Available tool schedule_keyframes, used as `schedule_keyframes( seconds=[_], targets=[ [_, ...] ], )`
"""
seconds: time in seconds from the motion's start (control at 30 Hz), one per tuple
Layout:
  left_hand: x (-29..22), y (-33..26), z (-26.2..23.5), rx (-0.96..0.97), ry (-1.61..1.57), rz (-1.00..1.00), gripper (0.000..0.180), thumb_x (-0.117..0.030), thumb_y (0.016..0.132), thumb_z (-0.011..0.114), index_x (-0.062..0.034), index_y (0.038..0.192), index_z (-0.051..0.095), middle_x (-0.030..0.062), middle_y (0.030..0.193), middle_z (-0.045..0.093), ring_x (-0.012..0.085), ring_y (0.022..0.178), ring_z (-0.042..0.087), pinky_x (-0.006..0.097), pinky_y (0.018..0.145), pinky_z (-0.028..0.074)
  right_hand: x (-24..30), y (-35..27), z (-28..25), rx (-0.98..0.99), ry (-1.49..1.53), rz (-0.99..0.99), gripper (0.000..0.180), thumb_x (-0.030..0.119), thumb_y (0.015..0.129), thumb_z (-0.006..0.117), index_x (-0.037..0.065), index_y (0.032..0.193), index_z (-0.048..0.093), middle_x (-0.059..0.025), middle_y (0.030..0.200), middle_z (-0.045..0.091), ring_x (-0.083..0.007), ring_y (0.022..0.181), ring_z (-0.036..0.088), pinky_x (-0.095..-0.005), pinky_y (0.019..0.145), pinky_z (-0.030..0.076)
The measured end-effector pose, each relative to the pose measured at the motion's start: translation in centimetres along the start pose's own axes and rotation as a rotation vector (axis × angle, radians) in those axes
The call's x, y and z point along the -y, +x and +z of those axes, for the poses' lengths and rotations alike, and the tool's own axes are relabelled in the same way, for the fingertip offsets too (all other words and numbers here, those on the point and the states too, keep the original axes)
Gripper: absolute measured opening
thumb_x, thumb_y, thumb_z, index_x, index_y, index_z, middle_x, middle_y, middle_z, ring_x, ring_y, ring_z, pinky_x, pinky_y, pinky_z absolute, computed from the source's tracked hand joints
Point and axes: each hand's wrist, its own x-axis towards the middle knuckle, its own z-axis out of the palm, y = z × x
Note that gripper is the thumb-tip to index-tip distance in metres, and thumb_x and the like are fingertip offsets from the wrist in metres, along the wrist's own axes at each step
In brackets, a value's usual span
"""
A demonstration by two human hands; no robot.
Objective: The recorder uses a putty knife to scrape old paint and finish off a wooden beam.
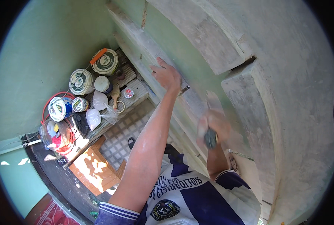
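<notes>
My left hand [167,77] lies on a grey, dusty ledge [137,35] that runs along the green wall, its fingers spread and holding nothing. Just below its wrist, a small dark gap or fitting [184,90] shows in the ledge. To the right, my right hand [219,125] is smeared by motion. It is wrapped round what looks like a putty knife [211,138], whose dark handle end sticks out toward me. The pale, blurred blade points away, against the green panel between the grey boards; its edge is too smeared to make out.
Lidded paint buckets [80,81] crowd a slatted bench [135,92] at left, with a paintbrush [115,93], white-filled plastic bags [94,119] and an orange-handled roller [98,56]. Below is a tiled floor [116,140] beside a brown stool-like piece [94,165]. Thick grey boards [245,101] rise at right.
</notes>
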Motion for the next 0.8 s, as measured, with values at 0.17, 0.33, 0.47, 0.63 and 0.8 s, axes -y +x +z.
schedule_keyframes(
  seconds=[0.17,0.33,0.47,0.63,0.8],
  targets=[
    [-0.1,-0.2,-0.3,0.021,0.014,-0.022,0.080,-0.057,0.103,0.024,0.0132,0.140,0.034,0.0377,0.132,0.046,0.0498,0.121,0.049,0.053,0.102,0.040,0.6,0.2,-0.5,0.072,0.052,-0.009,0.030,-0.009,0.074,0.064,0.003,0.058,0.042,-0.0092,0.056,0.042,-0.0267,0.043,0.045,-0.0339,0.044,0.038],
    [-0.3,-0.2,-0.3,0.033,0.011,-0.014,0.079,-0.057,0.103,0.024,0.0130,0.140,0.035,0.0376,0.132,0.047,0.0498,0.121,0.049,0.054,0.101,0.041,0.3,0.2,0.2,0.021,-0.024,0.025,0.029,-0.010,0.074,0.063,0.002,0.058,0.042,-0.0088,0.056,0.039,-0.0264,0.042,0.043,-0.0339,0.044,0.037],
    [-0.3,-0.1,-0.1,0.006,-0.001,-0.012,0.078,-0.056,0.103,0.024,0.0125,0.139,0.036,0.0375,0.130,0.047,0.0500,0.120,0.050,0.054,0.100,0.041,0.0,-0.2,-0.5,0.001,-0.065,0.073,0.026,-0.010,0.072,0.063,0.002,0.059,0.044,-0.0086,0.055,0.041,-0.0258,0.043,0.046,-0.0338,0.045,0.039],
    [-0.3,0.1,-0.2,0.008,-0.008,-0.011,0.078,-0.056,0.103,0.024,0.0123,0.138,0.036,0.0373,0.129,0.048,0.0503,0.119,0.050,0.054,0.100,0.041,0.4,-0.6,-0.4,-0.010,0.077,0.022,0.023,-0.010,0.073,0.063,0.003,0.061,0.048,-0.0095,0.057,0.047,-0.0260,0.048,0.052,-0.0337,0.050,0.042],
    [-0.3,0.3,-0.2,0.047,0.014,-0.029,0.078,-0.054,0.103,0.026,0.0109,0.146,0.027,0.0349,0.135,0.044,0.0490,0.120,0.051,0.055,0.099,0.043,-0.2,-2.1,-0.3,-0.066,-0.178,-0.040,0.018,-0.004,0.080,0.063,0.004,0.069,0.051,-0.0112,0.065,0.059,-0.0258,0.054,0.059,-0.0344,0.057,0.050]
  ],
)
